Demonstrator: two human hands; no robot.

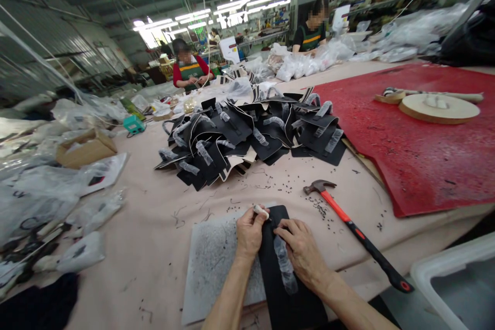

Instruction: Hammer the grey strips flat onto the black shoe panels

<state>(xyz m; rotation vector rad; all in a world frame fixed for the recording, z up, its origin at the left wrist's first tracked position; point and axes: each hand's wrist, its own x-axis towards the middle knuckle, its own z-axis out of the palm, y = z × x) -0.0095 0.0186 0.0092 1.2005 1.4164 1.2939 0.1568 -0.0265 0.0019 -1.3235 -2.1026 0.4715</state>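
Note:
A long black panel (pixel 273 273), like a flat bag part, lies in front of me, partly over a speckled pale board (pixel 209 263). Along it runs a handle (pixel 286 268) wrapped in clear plastic. My left hand (pixel 250 232) is closed at the panel's upper left edge, thumb and fingers pinched together. A short white piece (pixel 261 211) sits at its fingertips; whether it is held or covers a finger I cannot tell. My right hand (pixel 303 247) rests on the panel's right side, its fingertips pinched at the handle's upper end.
A claw hammer (pixel 351 227) lies to the right among tiny dark bits. Similar black panels (pixel 240 134) are piled ahead. A red sheet (pixel 436 160) carries a tape roll (pixel 439 109). Plastic bags and a cardboard box (pixel 87 148) stand left, a plastic bin (pixel 456 273) right. Two people work beyond.

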